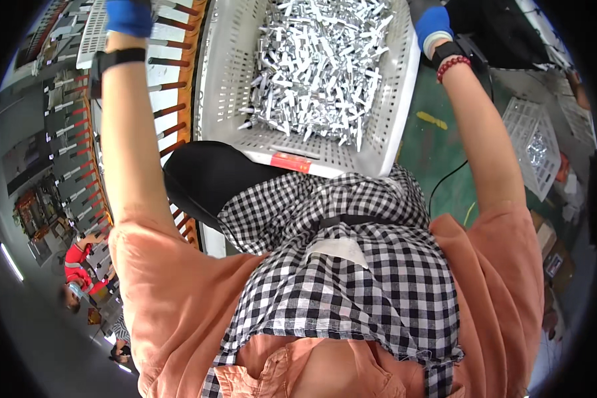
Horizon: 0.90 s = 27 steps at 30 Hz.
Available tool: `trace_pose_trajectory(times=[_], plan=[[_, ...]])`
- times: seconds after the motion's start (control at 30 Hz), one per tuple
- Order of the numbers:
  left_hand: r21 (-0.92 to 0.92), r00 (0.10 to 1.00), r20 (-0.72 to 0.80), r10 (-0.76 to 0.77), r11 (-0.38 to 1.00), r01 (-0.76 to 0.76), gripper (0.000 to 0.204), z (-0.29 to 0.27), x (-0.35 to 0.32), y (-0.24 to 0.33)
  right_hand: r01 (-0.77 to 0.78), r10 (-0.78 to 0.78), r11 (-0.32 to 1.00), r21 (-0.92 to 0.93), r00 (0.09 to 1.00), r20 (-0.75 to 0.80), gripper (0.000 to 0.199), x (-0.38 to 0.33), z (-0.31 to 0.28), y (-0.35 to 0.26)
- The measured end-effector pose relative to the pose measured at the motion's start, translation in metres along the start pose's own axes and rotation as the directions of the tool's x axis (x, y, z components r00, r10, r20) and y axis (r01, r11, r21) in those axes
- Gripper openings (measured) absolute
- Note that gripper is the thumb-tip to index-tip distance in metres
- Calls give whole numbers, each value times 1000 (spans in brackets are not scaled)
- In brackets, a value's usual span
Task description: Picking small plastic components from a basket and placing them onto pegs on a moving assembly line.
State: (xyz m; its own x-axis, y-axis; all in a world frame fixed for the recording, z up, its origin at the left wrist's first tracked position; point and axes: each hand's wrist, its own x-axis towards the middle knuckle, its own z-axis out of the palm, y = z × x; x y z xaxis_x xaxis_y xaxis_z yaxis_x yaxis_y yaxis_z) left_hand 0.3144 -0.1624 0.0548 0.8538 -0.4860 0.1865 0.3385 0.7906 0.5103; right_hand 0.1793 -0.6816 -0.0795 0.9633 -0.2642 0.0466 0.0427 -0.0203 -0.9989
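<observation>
Silvery pieces (315, 76) lie heaped in a white basket (225, 86) at the upper middle of the view, just ahead of the person's checked apron (351, 292).

Far to the left, a co-worker in red (79, 268) is well apart from this work. Nearer, a pale crate (91, 36) shows beside the left hand (129, 16), which wears a blue glove and reaches forward. The upper edge cuts off its fingers, so I cannot tell whether it grasps anything. Between it and the basket runs an orange rail (198, 33) with a row of dark red rods (169, 62).

Past the heap, the right hand (431, 23), also in a blue glove, is just beside the basket's right wall. Its fingers are out of sight too, so its grip cannot be told. Farther right, a second basket (530, 146) with some shiny bits stands on the green floor (438, 142).

My judgement is that the step in hand is a reach with both arms, outside the heap on either side. The next move probably calls for a sure finger hold out ahead, with the forearms kept clear of the rods and the basket's rim.
</observation>
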Motion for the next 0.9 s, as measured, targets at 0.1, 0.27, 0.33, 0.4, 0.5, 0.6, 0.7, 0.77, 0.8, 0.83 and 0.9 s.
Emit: trace_pose_trajectory(times=[0.1, 0.27, 0.33, 0.4, 0.5, 0.6, 0.7, 0.77, 0.8, 0.83, 0.9], plan=[[796, 679, -398, 617, 601, -79, 40, -37, 52, 10, -66, 68, 997, 35, 997, -42, 44, -6, -2, 10], [613, 859, -455, 235, 783, 111, 35, -49, 72, 42, -76, 25, 969, -235, 976, -215, 40, -5, 23, -7], [789, 937, -310, 160, 593, 159, 40, -53, 64, 59, -49, 1, 969, -241, 980, -197, 39, -6, 31, -4], [911, 918, -290, 269, 373, 178, 42, -37, 60, -44, -25, -60, 932, -362, 973, -222, 38, -10, -6, 9], [776, 969, 156, 193, -631, 1, 35, -29, 12, -2, -65, -61, 884, -463, 965, -253, 38, -1, 14, 6], [997, 915, -71, 398, 29, 65, 38, -29, -6, -17, 83, -152, 950, -302, 965, -213, 37, 8, 7, 26], [975, 809, -206, 551, 41, 221, 32, 11, -14, -40, 102, -155, 952, -288, 973, -168, 36, 6, 4, 29], [909, 958, 193, 210, -406, -94, 33, 65, -42, -80, 27, -57, 982, -189, 987, -152, 38, 9, 6, 25], [939, 991, -81, 104, -325, 111, 36, 70, -49, -103, -2, -33, 980, -197, 984, -176, 39, 6, 3, 25], [911, 970, 105, -221, -369, -183, 39, 78, -44, -116, -46, -3, 971, -232, 978, -210, 40, 10, -2, 27], [889, 947, -273, -170, 331, 315, 54, 88, -41, -143, -62, 43, 994, -95, 981, -187, 40, 9, 6, 25]])
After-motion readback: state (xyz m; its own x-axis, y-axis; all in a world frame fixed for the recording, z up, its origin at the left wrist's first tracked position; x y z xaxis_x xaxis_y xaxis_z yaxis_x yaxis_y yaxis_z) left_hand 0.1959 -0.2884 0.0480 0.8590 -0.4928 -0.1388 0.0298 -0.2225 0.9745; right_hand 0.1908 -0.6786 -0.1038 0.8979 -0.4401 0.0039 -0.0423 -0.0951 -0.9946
